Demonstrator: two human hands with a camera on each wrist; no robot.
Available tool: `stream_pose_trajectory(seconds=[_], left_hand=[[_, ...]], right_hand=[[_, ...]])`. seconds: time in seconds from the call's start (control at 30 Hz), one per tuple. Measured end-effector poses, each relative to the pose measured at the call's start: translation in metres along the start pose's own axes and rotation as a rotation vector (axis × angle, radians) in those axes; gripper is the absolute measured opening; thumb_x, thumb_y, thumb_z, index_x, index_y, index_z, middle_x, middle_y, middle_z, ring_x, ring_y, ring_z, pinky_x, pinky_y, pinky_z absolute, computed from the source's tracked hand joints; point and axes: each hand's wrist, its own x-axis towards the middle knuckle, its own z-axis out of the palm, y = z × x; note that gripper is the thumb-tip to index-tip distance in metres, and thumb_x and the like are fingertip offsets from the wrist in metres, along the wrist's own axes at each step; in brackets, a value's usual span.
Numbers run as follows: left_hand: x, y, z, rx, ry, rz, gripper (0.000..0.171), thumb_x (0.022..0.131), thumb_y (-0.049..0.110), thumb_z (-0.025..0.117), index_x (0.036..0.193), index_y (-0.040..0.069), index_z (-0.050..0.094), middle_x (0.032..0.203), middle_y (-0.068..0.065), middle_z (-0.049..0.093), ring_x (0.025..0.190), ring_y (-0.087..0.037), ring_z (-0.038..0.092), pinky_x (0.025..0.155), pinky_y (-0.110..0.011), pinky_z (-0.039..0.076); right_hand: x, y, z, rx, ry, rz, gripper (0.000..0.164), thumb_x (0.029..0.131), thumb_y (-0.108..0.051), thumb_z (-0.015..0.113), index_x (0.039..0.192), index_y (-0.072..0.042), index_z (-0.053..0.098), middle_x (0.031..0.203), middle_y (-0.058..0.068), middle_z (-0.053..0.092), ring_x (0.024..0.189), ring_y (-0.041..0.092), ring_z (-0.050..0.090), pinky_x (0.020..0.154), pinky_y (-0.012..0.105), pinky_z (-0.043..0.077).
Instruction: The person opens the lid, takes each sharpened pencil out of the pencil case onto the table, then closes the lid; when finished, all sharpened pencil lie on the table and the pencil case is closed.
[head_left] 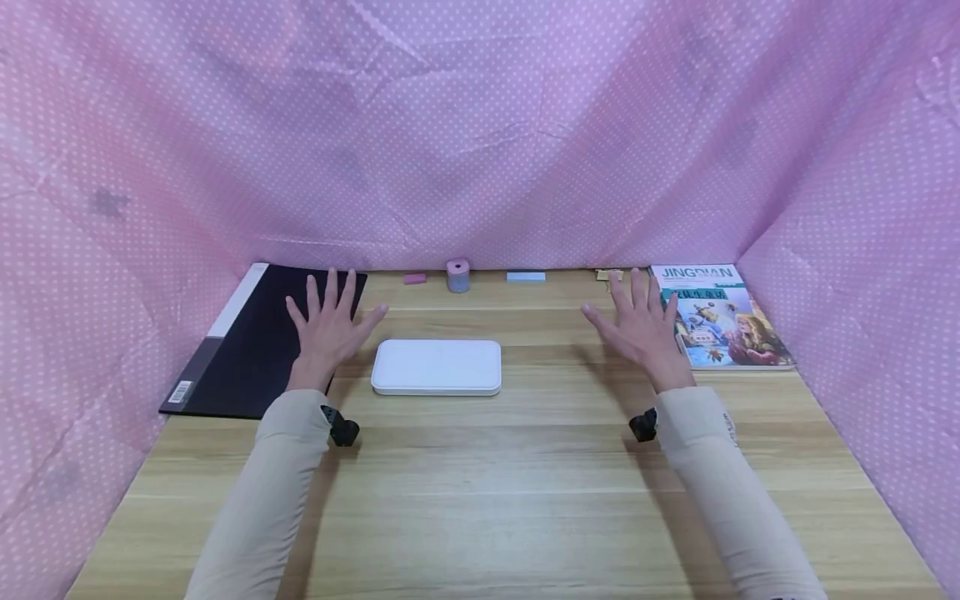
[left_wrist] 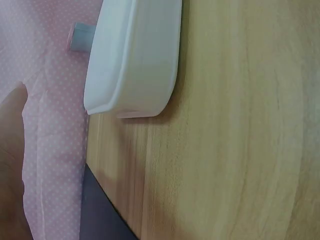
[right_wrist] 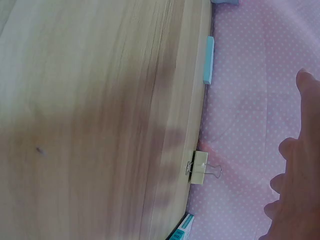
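My left hand (head_left: 324,337) is spread with its fingers apart over the right part of a black folder (head_left: 251,350), holding nothing. Fingers likewise spread, my right hand (head_left: 641,329) hovers just left of a colourful magazine (head_left: 723,321) and holds nothing. Between the hands, nearer the left one, lies a white rounded case (head_left: 437,367); its tall side (left_wrist: 150,60) shows in the left wrist view. Beyond the right fingertips a pale yellow binder clip (right_wrist: 199,167) stands at the table's back edge.
Along the back edge sit a small dark pink block (head_left: 415,278), a pink and grey roll (head_left: 458,276) and a light blue block (head_left: 526,277). Pink dotted cloth (head_left: 480,150) encloses the wooden table (head_left: 480,500) at the back and both sides.
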Motion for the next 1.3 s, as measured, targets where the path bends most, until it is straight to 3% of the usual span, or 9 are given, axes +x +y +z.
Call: stream_pose_trajectory(seconds=[0.17, 0.3, 0.4, 0.5, 0.63, 0.8, 1.0, 1.13, 1.3], left_hand=[[0.0, -0.002, -0.001, -0.155, -0.048, 0.007, 0.093, 0.082, 0.074, 0.031, 0.147, 0.023, -0.011, 0.153, -0.011, -0.01, 0.136, -0.034, -0.02, 0.101, -0.063, -0.012], [0.0, 0.004, -0.002, -0.419, -0.146, 0.024, 0.097, 0.084, 0.068, 0.039, 0.148, 0.011, -0.008, 0.15, -0.022, 0.013, 0.137, -0.039, 0.008, 0.107, -0.057, 0.01], [-0.004, 0.011, -0.004, -0.56, -0.239, 0.029, 0.094, 0.085, 0.065, 0.042, 0.148, 0.008, 0.002, 0.145, -0.02, 0.028, 0.133, -0.037, 0.023, 0.105, -0.053, 0.022], [-0.011, 0.02, -0.006, -0.613, -0.328, 0.051, 0.089, 0.087, 0.062, 0.044, 0.148, 0.008, 0.009, 0.144, -0.018, 0.03, 0.132, -0.036, 0.027, 0.104, -0.052, 0.026], [-0.021, 0.027, -0.003, -0.668, -0.399, 0.066, 0.091, 0.086, 0.059, 0.048, 0.148, 0.006, 0.008, 0.146, -0.019, 0.026, 0.133, -0.036, 0.025, 0.105, -0.051, 0.025], [-0.034, 0.027, 0.011, -0.675, -0.409, 0.055, 0.097, 0.081, 0.058, 0.057, 0.147, 0.004, 0.01, 0.145, -0.02, 0.027, 0.133, -0.035, 0.026, 0.106, -0.049, 0.024], [-0.048, 0.026, 0.026, -0.556, -0.377, 0.115, 0.11, 0.07, 0.052, 0.074, 0.146, 0.003, 0.011, 0.147, -0.019, 0.02, 0.136, -0.032, 0.017, 0.109, -0.048, 0.016], [-0.056, 0.026, 0.029, -0.483, -0.367, 0.171, 0.117, 0.064, 0.048, 0.08, 0.147, 0.004, 0.01, 0.147, -0.017, 0.016, 0.135, -0.031, 0.016, 0.109, -0.048, 0.016], [-0.058, 0.025, 0.032, -0.458, -0.332, 0.206, 0.112, 0.065, 0.04, 0.082, 0.146, 0.006, 0.014, 0.143, -0.016, 0.021, 0.132, -0.03, 0.023, 0.108, -0.047, 0.02]], right_hand=[[0.002, -0.005, 0.001, 0.03, -0.018, -0.037, 0.082, 0.086, -0.072, 0.022, 0.147, -0.026, -0.006, 0.15, 0.006, -0.022, 0.134, 0.031, -0.023, 0.101, 0.059, -0.016], [0.006, -0.015, 0.009, 0.125, -0.02, -0.13, 0.082, 0.088, -0.067, 0.031, 0.148, -0.025, -0.006, 0.15, 0.005, -0.02, 0.137, 0.032, -0.014, 0.107, 0.056, -0.003], [0.006, -0.028, 0.019, 0.243, -0.034, -0.201, 0.082, 0.088, -0.063, 0.039, 0.147, -0.029, -0.007, 0.152, 0.003, -0.015, 0.139, 0.033, -0.004, 0.108, 0.055, 0.007], [0.004, -0.046, 0.029, 0.353, -0.07, -0.236, 0.082, 0.087, -0.061, 0.044, 0.146, -0.034, -0.006, 0.152, -0.003, -0.011, 0.14, 0.028, 0.001, 0.109, 0.052, 0.009], [0.0, -0.072, 0.042, 0.434, -0.113, -0.292, 0.079, 0.088, -0.055, 0.048, 0.148, -0.028, 0.004, 0.153, -0.006, -0.002, 0.14, 0.019, 0.003, 0.11, 0.046, 0.009], [-0.007, -0.1, 0.061, 0.446, -0.197, -0.361, 0.078, 0.087, -0.057, 0.049, 0.148, -0.017, 0.021, 0.153, 0.003, 0.014, 0.139, 0.021, 0.011, 0.11, 0.044, 0.014], [-0.017, -0.122, 0.072, 0.39, -0.299, -0.422, 0.068, 0.085, -0.053, 0.057, 0.14, -0.018, 0.04, 0.149, 0.004, 0.026, 0.135, 0.023, 0.026, 0.107, 0.041, 0.025], [-0.019, -0.13, 0.076, 0.381, -0.304, -0.422, 0.075, 0.08, -0.049, 0.066, 0.142, -0.018, 0.037, 0.15, 0.007, 0.023, 0.136, 0.023, 0.025, 0.108, 0.04, 0.024], [-0.021, -0.132, 0.08, 0.341, -0.324, -0.403, 0.088, 0.075, -0.049, 0.07, 0.146, -0.019, 0.027, 0.153, 0.007, 0.015, 0.137, 0.022, 0.019, 0.109, 0.038, 0.02]])
